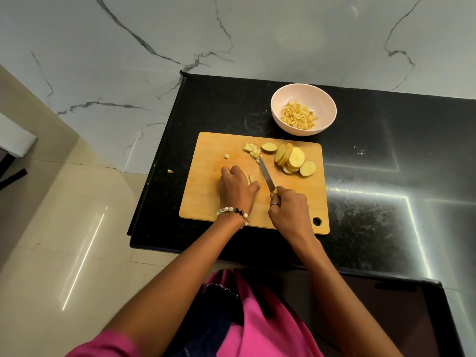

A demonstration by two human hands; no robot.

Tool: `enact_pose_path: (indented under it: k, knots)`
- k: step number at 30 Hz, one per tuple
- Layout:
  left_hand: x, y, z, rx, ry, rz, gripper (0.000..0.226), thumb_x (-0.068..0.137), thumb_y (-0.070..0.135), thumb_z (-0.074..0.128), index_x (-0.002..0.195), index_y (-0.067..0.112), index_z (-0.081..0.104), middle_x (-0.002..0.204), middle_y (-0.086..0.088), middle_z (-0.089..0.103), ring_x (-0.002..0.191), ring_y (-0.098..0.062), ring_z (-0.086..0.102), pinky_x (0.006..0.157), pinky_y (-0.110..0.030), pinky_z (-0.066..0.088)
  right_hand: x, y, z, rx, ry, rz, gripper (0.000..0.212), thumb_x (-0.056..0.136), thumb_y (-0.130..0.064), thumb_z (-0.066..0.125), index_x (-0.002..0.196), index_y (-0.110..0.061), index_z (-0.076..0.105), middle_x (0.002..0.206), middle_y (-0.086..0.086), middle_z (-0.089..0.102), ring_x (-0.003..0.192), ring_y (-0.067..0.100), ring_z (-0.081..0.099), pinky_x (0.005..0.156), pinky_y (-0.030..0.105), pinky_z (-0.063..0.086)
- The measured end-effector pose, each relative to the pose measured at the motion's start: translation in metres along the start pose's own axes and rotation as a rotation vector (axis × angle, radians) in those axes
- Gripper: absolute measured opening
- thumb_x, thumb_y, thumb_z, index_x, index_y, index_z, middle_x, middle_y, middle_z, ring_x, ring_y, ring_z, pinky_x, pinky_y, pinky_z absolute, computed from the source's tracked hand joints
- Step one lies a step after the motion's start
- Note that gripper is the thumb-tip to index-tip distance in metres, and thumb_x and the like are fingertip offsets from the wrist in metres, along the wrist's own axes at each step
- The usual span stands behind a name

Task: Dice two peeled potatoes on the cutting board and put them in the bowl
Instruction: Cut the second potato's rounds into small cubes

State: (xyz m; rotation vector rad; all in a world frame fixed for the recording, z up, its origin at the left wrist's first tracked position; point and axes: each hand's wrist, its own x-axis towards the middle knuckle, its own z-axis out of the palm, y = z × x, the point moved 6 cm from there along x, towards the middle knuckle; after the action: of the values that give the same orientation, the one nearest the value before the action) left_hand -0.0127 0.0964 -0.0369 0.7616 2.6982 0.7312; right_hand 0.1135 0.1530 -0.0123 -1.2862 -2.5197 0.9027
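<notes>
The wooden cutting board (206, 202) lies on the black counter (373, 176), its left edge close to the counter's left edge and its near edge a little back from the counter's front edge. Broad bare counter stretches to the right of the board.

On the board's middle, the left hand (235, 189) curls its fingers down over a stack of potato pieces (251, 179), holding them against the wood. Just right of it, the right hand (288, 204) grips the handle of a knife (266, 175) — the blade runs away from the person toward the board's far edge, close alongside the held pieces; whether its edge touches the wood cannot be told.

At the board's far right lies a fanned stack of round potato slices (295, 159), one slice off to the right near the board's right edge. A few cut chunks (252, 149) sit by the far edge near the knife tip, and one small bit (226, 156) lies apart to the left. Another scrap (170, 171) rests on the counter, off the board's left edge.

Beyond the board's far edge, slightly right of centre and near it — not touching — stands a pale pink bowl (283, 119) with diced potato (298, 115) in its bottom. A round hole (317, 221) pierces the board's near right corner.
</notes>
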Motion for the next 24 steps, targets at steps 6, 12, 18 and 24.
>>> enact_pose_path:
  k: [6, 12, 18, 24]
  knots:
    - [0.022, -0.002, -0.003, 0.009, -0.118, 0.13, 0.042, 0.081, 0.022, 0.072, 0.121, 0.014, 0.062, 0.12, -0.01, 0.054, 0.11, -0.025, 0.052, 0.095, -0.03, 0.042, 0.0, -0.002, 0.002, -0.006, -0.033, -0.087, 0.021, 0.096, -0.016, 0.046, 0.094, -0.002, 0.061, 0.079, 0.017, 0.065, 0.073, 0.034, 0.059, 0.059, 0.039, 0.042]
    - [0.036, -0.005, -0.018, 0.004, -0.25, 0.307, 0.055, 0.075, 0.012, 0.077, 0.128, 0.016, 0.058, 0.108, -0.003, 0.06, 0.088, -0.009, 0.051, 0.087, -0.022, 0.047, -0.005, -0.004, 0.007, -0.033, -0.032, -0.175, 0.027, 0.097, -0.017, 0.045, 0.113, -0.002, 0.06, 0.086, 0.017, 0.066, 0.077, 0.033, 0.059, 0.062, 0.038, 0.041]
    - [0.025, -0.016, -0.016, -0.028, -0.092, 0.232, 0.066, 0.069, 0.029, 0.082, 0.129, 0.014, 0.057, 0.112, -0.004, 0.058, 0.1, -0.018, 0.055, 0.087, -0.029, 0.049, -0.007, -0.006, 0.01, -0.083, -0.004, -0.191, 0.037, 0.098, -0.019, 0.043, 0.13, -0.002, 0.051, 0.1, 0.018, 0.065, 0.088, 0.035, 0.059, 0.071, 0.042, 0.047]
    - [0.022, -0.012, -0.009, -0.058, -0.067, 0.194, 0.049, 0.075, 0.027, 0.078, 0.119, 0.012, 0.065, 0.11, -0.005, 0.056, 0.1, -0.019, 0.055, 0.085, -0.026, 0.045, -0.007, -0.008, 0.017, -0.135, -0.029, -0.193, 0.041, 0.099, -0.02, 0.04, 0.136, -0.002, 0.046, 0.106, 0.02, 0.062, 0.09, 0.037, 0.058, 0.073, 0.042, 0.046]
